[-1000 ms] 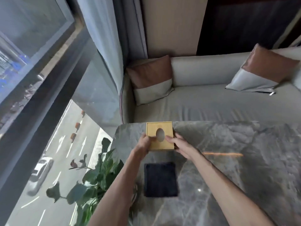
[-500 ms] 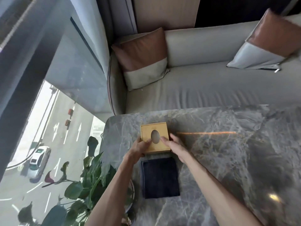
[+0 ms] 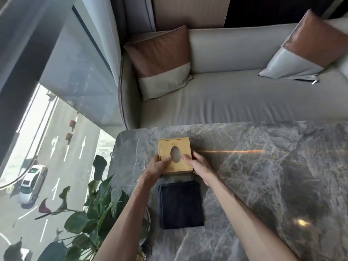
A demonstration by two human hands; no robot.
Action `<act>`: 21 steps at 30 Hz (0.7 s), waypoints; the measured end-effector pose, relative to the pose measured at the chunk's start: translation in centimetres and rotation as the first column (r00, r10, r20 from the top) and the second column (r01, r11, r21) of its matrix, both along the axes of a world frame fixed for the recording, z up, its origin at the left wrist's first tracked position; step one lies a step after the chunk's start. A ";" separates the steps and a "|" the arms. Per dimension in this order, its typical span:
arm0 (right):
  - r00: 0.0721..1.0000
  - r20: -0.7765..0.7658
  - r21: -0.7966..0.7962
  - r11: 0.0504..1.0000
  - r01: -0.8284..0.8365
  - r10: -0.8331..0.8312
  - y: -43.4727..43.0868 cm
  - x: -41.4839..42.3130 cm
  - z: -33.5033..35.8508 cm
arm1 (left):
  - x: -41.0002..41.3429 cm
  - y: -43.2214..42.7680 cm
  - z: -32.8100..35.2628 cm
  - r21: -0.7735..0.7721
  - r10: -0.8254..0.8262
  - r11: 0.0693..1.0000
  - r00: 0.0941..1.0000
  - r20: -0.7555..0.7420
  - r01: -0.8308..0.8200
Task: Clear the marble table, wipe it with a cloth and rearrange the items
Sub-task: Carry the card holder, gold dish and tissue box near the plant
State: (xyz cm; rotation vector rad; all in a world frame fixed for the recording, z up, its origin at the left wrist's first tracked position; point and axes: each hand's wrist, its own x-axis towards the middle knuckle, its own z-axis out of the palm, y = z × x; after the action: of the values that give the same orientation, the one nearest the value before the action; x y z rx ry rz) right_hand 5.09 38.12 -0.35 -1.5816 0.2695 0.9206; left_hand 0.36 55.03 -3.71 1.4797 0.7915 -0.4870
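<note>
I see the wooden tissue box (image 3: 175,156) sitting near the table's (image 3: 263,185) far left corner, its oval opening facing up, long axis running away from me. My left hand (image 3: 156,167) and right hand (image 3: 199,166) clasp its near corners, fingers (image 3: 185,158) lying on the lid. A folded dark cloth (image 3: 180,205) lies just behind the box, nearer me. Bare marble spreads wide to the right; the sofa (image 3: 235,102) borders the far edge.

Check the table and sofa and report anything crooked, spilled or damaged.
Nothing stands out. The wooden tissue box sits flat on the marble table, held by the left hand and right hand. The dark folded cloth lies flat nearer the person. No spill shows, and both cushions lean on the sofa.
</note>
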 end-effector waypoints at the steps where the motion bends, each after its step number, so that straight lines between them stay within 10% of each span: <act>1: 1.000 0.000 -0.006 1.000 0.003 -0.003 0.0 0.0 0.1 | 0.0 0.1 -0.1 0.007 -0.005 1.000 1.000 -0.002 0.005; 21: 0.999 0.019 -0.018 0.999 -0.040 0.040 -0.8 0.0 -0.6 | 0.1 -0.3 1.3 0.035 -0.015 0.999 0.998 -0.063 0.017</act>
State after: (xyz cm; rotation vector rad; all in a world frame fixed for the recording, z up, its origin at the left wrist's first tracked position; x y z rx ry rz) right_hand 5.08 37.33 -0.95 -1.6168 0.2333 0.9356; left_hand 0.47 54.68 -2.42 1.5108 0.8421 -0.5356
